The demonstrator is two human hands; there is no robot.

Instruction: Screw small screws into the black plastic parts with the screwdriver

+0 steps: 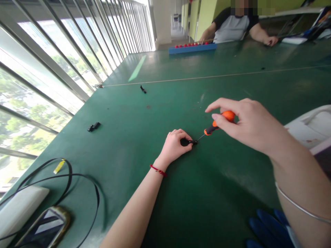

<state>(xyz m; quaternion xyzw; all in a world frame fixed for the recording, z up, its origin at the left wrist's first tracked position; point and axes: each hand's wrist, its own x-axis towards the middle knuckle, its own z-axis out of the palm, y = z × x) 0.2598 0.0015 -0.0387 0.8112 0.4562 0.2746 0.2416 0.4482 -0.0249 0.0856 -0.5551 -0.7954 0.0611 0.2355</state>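
My left hand (177, 144) rests on the green table and pinches a small black part (185, 142) between thumb and fingers. What kind of part it is, I cannot make out. Over to the right, my right hand (248, 124) is closed around an orange and black screwdriver (211, 129), its index finger stretched past the handle. The screwdriver is tilted, its thin shaft running down to the left. Its tip meets, or nearly meets, the right end of the black part.
Small black pieces (93, 126) lie to the left, another black piece (143, 89) farther back. A cable (97, 196), a phone (49, 224) and a white box (28, 203) fill the near left. Blue gloves (269, 227) lie near right. Across the table, a person (230, 26) sits by a blue rack (192, 49).
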